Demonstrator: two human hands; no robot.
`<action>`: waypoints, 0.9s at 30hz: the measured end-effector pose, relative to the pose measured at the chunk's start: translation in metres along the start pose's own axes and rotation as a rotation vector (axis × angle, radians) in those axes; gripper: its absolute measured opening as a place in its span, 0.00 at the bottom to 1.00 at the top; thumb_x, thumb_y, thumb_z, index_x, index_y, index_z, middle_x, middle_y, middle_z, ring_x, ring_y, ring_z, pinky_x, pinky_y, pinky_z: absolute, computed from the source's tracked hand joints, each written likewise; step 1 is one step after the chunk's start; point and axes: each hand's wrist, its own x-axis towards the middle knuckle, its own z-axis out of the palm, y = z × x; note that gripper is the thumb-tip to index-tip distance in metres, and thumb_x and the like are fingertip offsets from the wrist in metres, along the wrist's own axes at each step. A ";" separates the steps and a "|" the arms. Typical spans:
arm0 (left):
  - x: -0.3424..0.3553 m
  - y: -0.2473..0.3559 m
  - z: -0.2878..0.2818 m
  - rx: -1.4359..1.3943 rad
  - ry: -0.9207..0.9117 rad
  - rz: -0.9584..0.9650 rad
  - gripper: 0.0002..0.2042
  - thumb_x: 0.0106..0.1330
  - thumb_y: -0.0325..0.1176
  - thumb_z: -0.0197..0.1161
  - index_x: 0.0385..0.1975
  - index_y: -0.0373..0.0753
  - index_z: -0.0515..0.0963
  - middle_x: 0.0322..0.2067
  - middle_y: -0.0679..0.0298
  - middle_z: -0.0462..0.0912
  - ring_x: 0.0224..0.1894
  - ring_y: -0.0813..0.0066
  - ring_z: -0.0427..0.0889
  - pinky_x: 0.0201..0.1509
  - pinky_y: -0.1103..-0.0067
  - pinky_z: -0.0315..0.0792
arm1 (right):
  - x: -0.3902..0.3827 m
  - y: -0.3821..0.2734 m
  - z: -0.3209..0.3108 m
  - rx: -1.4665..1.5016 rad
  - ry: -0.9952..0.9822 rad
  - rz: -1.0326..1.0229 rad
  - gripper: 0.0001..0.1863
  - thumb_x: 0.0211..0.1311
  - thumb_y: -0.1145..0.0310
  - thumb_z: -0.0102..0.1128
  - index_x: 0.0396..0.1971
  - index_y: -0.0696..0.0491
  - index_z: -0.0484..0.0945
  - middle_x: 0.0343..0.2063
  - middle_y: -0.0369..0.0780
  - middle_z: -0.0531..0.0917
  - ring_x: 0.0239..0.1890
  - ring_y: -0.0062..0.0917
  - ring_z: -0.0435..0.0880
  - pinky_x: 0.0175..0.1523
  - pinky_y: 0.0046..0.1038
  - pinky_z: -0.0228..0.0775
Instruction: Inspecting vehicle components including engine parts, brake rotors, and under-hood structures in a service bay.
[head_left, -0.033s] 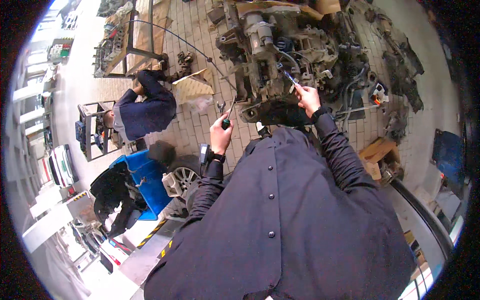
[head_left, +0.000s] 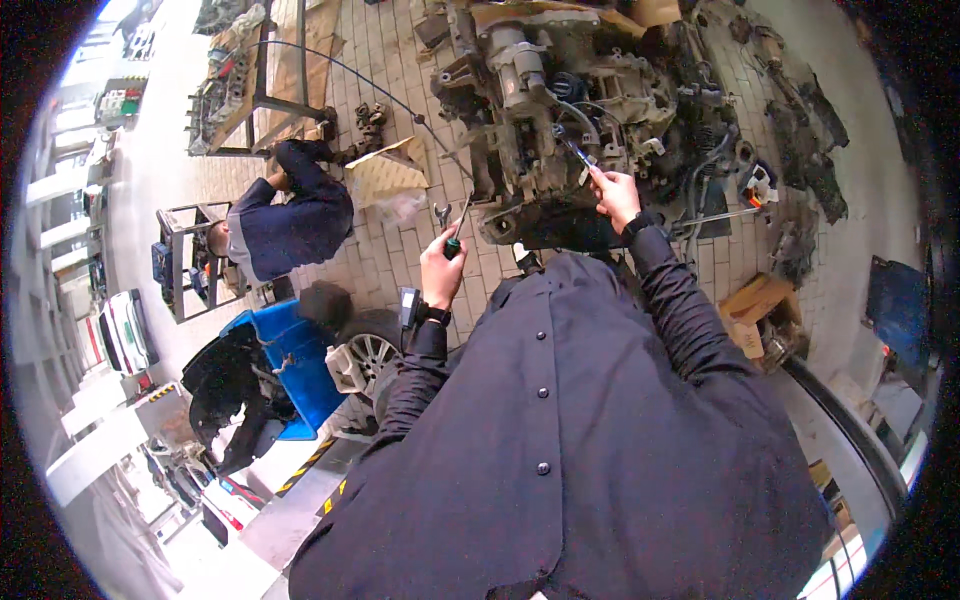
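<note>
A dismantled engine assembly (head_left: 560, 110) is stood on the brick-paved floor (head_left: 390, 250), directly ahead of both hands; hoses, brackets and loose parts are crowded over its top. Any slip of either hand would be taken by that clutter, so a snagged hose or a skinned knuckle is judged the main risk.

A second person in dark blue (head_left: 285, 220) is crouched well to the left of the left hand, beside a metal rack (head_left: 185, 265). A dropped tool is unlikely to reach that far, but a thrown or bounced one could.

A blue plastic bin (head_left: 290, 365) and an alloy wheel (head_left: 365, 355) lie below and left of the left hand, near the feet; a trip hazard if a step back is taken.

The left hand (head_left: 442, 268) is closed round a green-handled screwdriver (head_left: 455, 235), shaft pointing up toward the engine's lower edge, tip clear of it. A small wrench (head_left: 441, 214) appears just above the hand; whether it is also held or merely lies on the floor beyond cannot be told. If two tools are gripped at once, one is likely to be lost.

The right hand (head_left: 613, 195) is pinched on a thin blue-handled tool (head_left: 577, 155), its tip pushed in among wiring on the engine face. The contact point is too small to resolve. Too much side load is judged likely to bend the tip or nick a wire.
</note>
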 end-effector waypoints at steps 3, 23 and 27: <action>-0.003 0.001 -0.001 0.023 -0.038 -0.060 0.17 0.61 0.32 0.65 0.49 0.33 0.79 0.25 0.56 0.79 0.26 0.78 0.75 0.35 0.78 0.72 | 0.009 0.004 -0.003 -0.097 0.050 -0.051 0.21 0.66 0.53 0.60 0.23 0.56 0.77 0.13 0.30 0.68 0.11 0.14 0.64 0.15 0.22 0.55; -0.014 -0.018 0.005 -0.002 -0.017 -0.061 0.19 0.61 0.31 0.64 0.53 0.45 0.80 0.18 0.64 0.67 0.21 0.79 0.65 0.28 0.78 0.67 | -0.027 -0.038 0.002 -0.595 0.359 -0.603 0.17 0.72 0.61 0.47 0.28 0.57 0.77 0.24 0.49 0.79 0.29 0.48 0.78 0.35 0.43 0.67; -0.014 -0.019 0.005 -0.005 -0.020 -0.057 0.18 0.61 0.32 0.64 0.53 0.45 0.80 0.17 0.63 0.66 0.20 0.79 0.65 0.28 0.77 0.67 | -0.019 -0.024 0.004 -0.789 0.371 -0.828 0.13 0.73 0.66 0.43 0.35 0.59 0.73 0.31 0.50 0.78 0.38 0.47 0.76 0.42 0.43 0.68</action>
